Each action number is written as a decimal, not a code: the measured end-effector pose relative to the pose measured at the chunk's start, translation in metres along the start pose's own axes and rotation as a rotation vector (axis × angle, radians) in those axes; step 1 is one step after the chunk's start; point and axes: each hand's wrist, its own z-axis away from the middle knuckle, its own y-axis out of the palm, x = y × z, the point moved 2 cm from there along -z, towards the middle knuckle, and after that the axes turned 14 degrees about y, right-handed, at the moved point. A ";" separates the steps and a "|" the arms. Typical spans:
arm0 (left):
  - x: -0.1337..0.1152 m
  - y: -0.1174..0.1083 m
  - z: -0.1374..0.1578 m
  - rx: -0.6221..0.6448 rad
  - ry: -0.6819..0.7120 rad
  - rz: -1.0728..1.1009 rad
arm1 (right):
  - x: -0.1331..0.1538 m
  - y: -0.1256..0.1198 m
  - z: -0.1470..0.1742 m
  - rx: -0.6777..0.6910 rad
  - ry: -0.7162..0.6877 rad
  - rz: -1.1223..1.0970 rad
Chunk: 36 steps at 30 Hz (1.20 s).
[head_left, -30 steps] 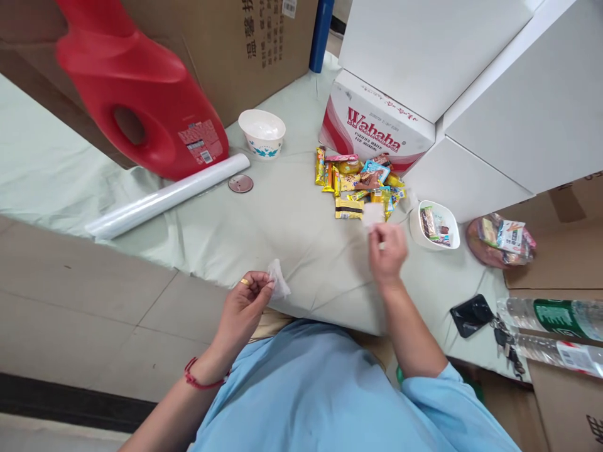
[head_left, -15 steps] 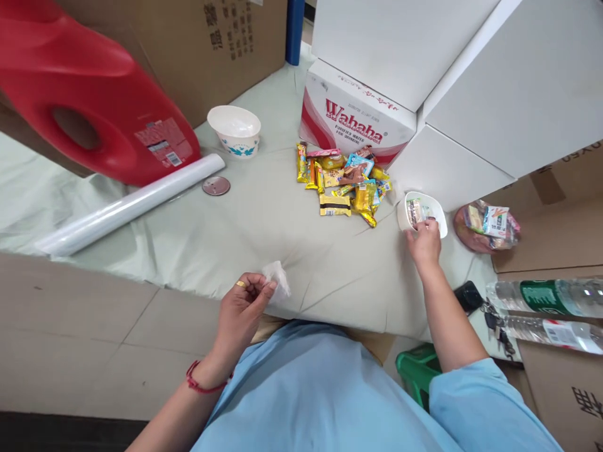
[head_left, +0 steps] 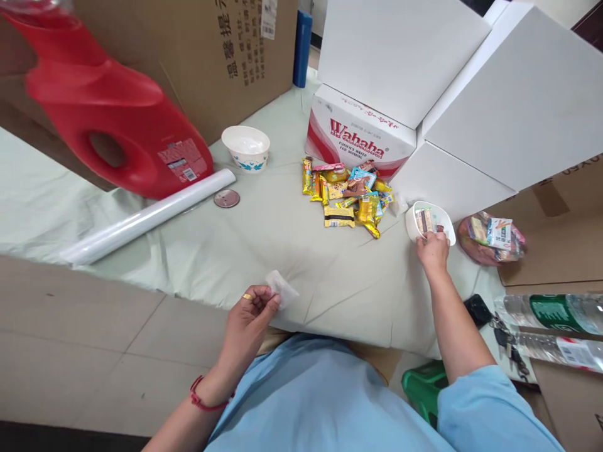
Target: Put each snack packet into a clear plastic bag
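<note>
Brightly and evenly lit, with soft, diffuse light across the surface. Gleams along the white roll at left; casts only faint shadows around the snack packets at centre. Looks mostly sharp, but washes out detail in the thin white sheet. Stretches the red jug at upper left.

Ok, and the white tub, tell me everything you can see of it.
The tub is white, smooth and looks like plastic, squarish with rounded corners and no lid on. It stands upright on the cloth, right of the candy pile in the view. Wrapped snacks lie inside. The right hand reaches over its near rim, fingers inside; whether they grip anything is hidden.
</note>
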 end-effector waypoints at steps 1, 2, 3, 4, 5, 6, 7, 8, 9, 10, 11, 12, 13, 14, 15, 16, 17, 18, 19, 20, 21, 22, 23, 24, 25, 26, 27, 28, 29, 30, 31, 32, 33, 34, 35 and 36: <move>0.001 0.001 0.000 0.005 -0.002 0.016 | 0.007 -0.004 0.006 -0.014 -0.014 -0.043; 0.001 0.001 0.000 0.010 -0.002 0.030 | 0.016 -0.009 0.014 -0.023 -0.029 -0.103; 0.000 0.003 0.000 0.016 -0.001 0.042 | 0.026 -0.013 0.025 -0.010 -0.045 -0.181; -0.001 0.005 -0.001 0.024 0.000 0.054 | 0.038 -0.017 0.039 0.045 -0.057 -0.277; -0.003 0.007 -0.003 0.029 0.002 0.069 | 0.051 -0.019 0.055 0.151 -0.057 -0.383; -0.005 0.010 -0.004 0.034 0.001 0.087 | 0.065 -0.021 0.074 0.317 -0.050 -0.498; -0.007 0.013 -0.005 0.038 0.000 0.107 | 0.079 -0.021 0.095 0.512 -0.034 -0.621; -0.009 0.017 -0.007 0.042 -0.002 0.128 | 0.093 -0.021 0.116 0.684 -0.020 -0.732; -0.011 0.021 -0.008 0.047 -0.004 0.147 | 0.106 -0.021 0.137 0.818 -0.009 -0.826; -0.012 0.024 -0.009 0.055 -0.006 0.164 | 0.119 -0.021 0.156 0.924 -0.010 -0.899; -0.012 0.028 -0.009 0.066 -0.006 0.178 | 0.130 -0.020 0.173 1.002 -0.016 -0.954; -0.013 0.031 -0.009 0.081 -0.004 0.190 | 0.140 -0.018 0.188 1.056 -0.022 -0.996; -0.012 0.035 -0.009 0.098 -0.001 0.202 | 0.148 -0.015 0.200 1.096 -0.027 -1.023; -0.012 0.037 -0.009 0.118 0.002 0.213 | 0.154 -0.012 0.209 1.126 -0.026 -1.036; -0.011 0.039 -0.009 0.136 0.006 0.221 | 0.158 -0.008 0.215 1.150 -0.019 -1.037; -0.010 0.041 -0.009 0.149 0.008 0.222 | 0.160 -0.004 0.219 1.170 -0.006 -1.029; -0.008 0.041 -0.009 0.158 0.009 0.213 | 0.160 -0.001 0.220 1.184 0.011 -1.017; -0.007 0.041 -0.008 0.164 0.009 0.193 | 0.159 0.001 0.219 1.188 0.033 -1.006; -0.006 0.039 -0.009 0.165 0.012 0.162 | 0.157 0.003 0.217 1.186 0.052 -0.997; -0.005 0.037 -0.009 0.162 0.025 0.121 | 0.154 0.003 0.213 1.188 0.063 -0.986; -0.005 0.034 -0.010 0.156 0.051 0.070 | 0.151 0.003 0.210 1.202 0.063 -0.970; -0.005 0.030 -0.011 0.151 0.091 0.012 | 0.147 0.003 0.206 1.229 0.052 -0.944; -0.006 0.025 -0.013 0.143 0.143 -0.052 | 0.143 0.003 0.202 1.258 0.035 -0.911; -0.008 0.019 -0.015 0.134 0.201 -0.121 | 0.139 0.003 0.197 1.278 0.017 -0.873; -0.009 0.012 -0.018 0.123 0.262 -0.193 | 0.136 0.003 0.192 1.278 0.000 -0.832; -0.010 0.006 -0.020 0.113 0.321 -0.266 | 0.134 0.003 0.185 1.253 -0.014 -0.788; -0.010 -0.001 -0.023 0.106 0.380 -0.336 | 0.134 0.004 0.176 1.209 -0.031 -0.741; -0.009 -0.008 -0.026 0.100 0.439 -0.404 | 0.136 0.006 0.165 1.153 -0.056 -0.687; -0.008 -0.014 -0.029 0.097 0.498 -0.467 | 0.141 0.007 0.154 1.090 -0.093 -0.631; -0.005 -0.018 -0.031 0.100 0.558 -0.528 | 0.149 0.008 0.141 1.024 -0.144 -0.575; -0.001 -0.022 -0.033 0.107 0.620 -0.589 | 0.161 0.009 0.127 0.953 -0.208 -0.520; 0.003 -0.023 -0.034 0.111 0.685 -0.653 | 0.177 0.010 0.114 0.879 -0.283 -0.468; 0.007 -0.024 -0.035 0.113 0.753 -0.722 | 0.196 0.012 0.102 0.809 -0.368 -0.417; 0.011 -0.023 -0.035 0.115 0.817 -0.796 | 0.218 0.013 0.091 0.745 -0.459 -0.362; 0.015 -0.021 -0.035 0.115 0.871 -0.872 | 0.243 0.016 0.082 0.686 -0.549 -0.306; 0.018 -0.018 -0.035 0.114 0.906 -0.944 | 0.270 0.020 0.076 0.635 -0.637 -0.250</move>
